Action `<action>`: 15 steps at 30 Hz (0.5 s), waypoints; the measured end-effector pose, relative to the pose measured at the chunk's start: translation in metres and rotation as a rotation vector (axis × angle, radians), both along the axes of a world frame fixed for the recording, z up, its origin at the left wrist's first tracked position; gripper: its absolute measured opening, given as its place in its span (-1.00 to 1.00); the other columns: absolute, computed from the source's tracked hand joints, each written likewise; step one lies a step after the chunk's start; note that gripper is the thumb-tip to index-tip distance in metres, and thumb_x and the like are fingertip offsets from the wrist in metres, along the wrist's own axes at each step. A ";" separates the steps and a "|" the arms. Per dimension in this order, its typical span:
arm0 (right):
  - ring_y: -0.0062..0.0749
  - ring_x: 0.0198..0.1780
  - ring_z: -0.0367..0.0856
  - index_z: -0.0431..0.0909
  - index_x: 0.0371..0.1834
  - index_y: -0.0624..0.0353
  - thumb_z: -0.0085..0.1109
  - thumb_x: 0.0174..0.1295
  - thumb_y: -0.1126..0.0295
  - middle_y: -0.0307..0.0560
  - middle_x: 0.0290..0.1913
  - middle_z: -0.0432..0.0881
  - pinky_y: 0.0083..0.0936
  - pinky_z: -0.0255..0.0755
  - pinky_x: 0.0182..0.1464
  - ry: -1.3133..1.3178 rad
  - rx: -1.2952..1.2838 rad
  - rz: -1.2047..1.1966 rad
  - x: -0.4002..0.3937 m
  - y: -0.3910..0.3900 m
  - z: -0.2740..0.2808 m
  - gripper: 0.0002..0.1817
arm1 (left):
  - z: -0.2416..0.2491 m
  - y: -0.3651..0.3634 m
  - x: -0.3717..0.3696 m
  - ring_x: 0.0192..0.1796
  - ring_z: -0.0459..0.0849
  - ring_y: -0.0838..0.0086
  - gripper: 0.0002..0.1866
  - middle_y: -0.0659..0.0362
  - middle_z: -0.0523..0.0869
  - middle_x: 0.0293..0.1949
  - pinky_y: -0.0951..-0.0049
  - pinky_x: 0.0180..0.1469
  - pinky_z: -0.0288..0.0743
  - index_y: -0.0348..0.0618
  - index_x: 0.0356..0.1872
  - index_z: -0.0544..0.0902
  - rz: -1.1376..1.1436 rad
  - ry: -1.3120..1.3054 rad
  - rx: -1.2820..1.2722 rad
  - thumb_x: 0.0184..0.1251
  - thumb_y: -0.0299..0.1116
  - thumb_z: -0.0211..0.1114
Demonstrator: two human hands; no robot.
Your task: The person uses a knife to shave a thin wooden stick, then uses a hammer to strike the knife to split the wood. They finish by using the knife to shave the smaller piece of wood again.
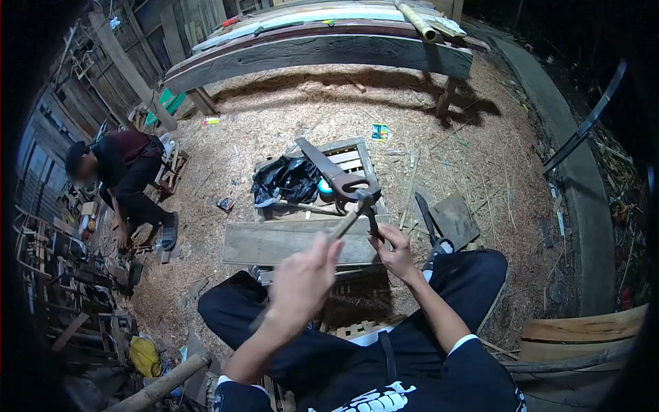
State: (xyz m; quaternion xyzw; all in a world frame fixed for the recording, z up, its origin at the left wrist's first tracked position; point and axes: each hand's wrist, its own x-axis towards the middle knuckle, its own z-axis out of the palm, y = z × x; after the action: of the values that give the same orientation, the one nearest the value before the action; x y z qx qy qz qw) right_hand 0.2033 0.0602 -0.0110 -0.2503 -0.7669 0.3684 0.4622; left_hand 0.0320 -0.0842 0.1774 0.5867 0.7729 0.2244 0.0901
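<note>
My left hand (302, 278), slightly blurred, is wrapped round the wooden handle of a hammer (350, 221). The hammer's head meets the top of a dark, narrow tool (373, 221) that my right hand (395, 253) pinches upright. Just behind them a handsaw (322, 165) lies across a wooden crate (367, 161), its handle close to the hammer head. Inside the crate are a black plastic bag (287, 180) and a round blue-and-white container (325, 187). A grey plank (302, 244) lies in front of the crate, beneath my hands.
At the left a person (130, 165) bends towards the ground. A long workbench (322, 58) with boards stands at the back. Wood shavings cover the ground (274, 117). A dark blade (424, 213) lies beside a flat board (456, 221) at right.
</note>
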 end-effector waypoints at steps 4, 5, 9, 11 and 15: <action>-0.06 0.03 0.75 0.71 0.06 0.36 0.43 0.33 0.51 0.13 -0.01 0.77 -0.29 0.58 0.10 -0.045 -0.050 0.013 0.002 -0.001 0.000 -0.72 | 0.013 -0.003 -0.016 -0.43 0.71 -0.21 -0.65 -0.17 0.67 -0.56 -0.17 -0.41 0.47 -0.15 -0.22 0.53 0.016 -0.006 0.145 0.71 -0.08 0.10; -0.06 0.03 0.75 0.71 0.06 0.36 0.43 0.33 0.51 0.13 -0.01 0.77 -0.29 0.58 0.10 -0.048 -0.055 0.020 0.003 -0.002 -0.006 -0.72 | 0.025 -0.006 -0.016 -0.45 0.69 -0.18 -0.66 -0.15 0.65 -0.56 -0.14 -0.43 0.43 -0.18 -0.24 0.52 0.057 -0.110 0.211 0.71 -0.12 0.11; -0.05 0.02 0.76 0.71 0.08 0.35 0.43 0.32 0.52 0.14 0.01 0.76 -0.28 0.58 0.10 -0.011 -0.058 0.001 -0.001 0.001 -0.003 -0.71 | 0.060 -0.017 -0.022 -0.60 0.63 0.06 -0.72 -0.04 0.57 -0.62 0.14 -0.51 0.40 -0.21 -0.18 0.59 0.042 -0.130 0.453 0.71 -0.21 0.15; -0.09 -0.01 0.76 0.71 0.09 0.36 0.42 0.32 0.53 0.12 0.01 0.76 -0.32 0.59 0.06 -0.009 0.017 0.008 -0.001 0.002 -0.004 -0.70 | 0.062 -0.021 -0.017 -0.57 0.43 0.44 -0.64 0.14 0.48 -0.60 0.35 -0.48 0.29 -0.28 -0.21 0.57 0.043 -0.212 0.582 0.75 -0.18 0.07; -0.16 -0.06 0.75 0.71 0.08 0.37 0.40 0.33 0.54 0.10 0.00 0.75 -0.37 0.60 -0.01 0.012 -0.014 0.007 -0.003 -0.004 0.001 -0.72 | -0.019 -0.008 -0.001 -0.49 0.71 -0.05 -0.66 -0.09 0.65 -0.58 0.11 -0.45 0.50 -0.24 -0.18 0.57 -0.094 -0.030 0.028 0.72 -0.16 0.11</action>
State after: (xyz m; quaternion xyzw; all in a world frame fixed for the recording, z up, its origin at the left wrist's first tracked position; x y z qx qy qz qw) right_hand 0.2007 0.0562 -0.0105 -0.2485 -0.7623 0.3770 0.4636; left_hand 0.0310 -0.0926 0.1585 0.6201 0.7398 0.2396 0.1039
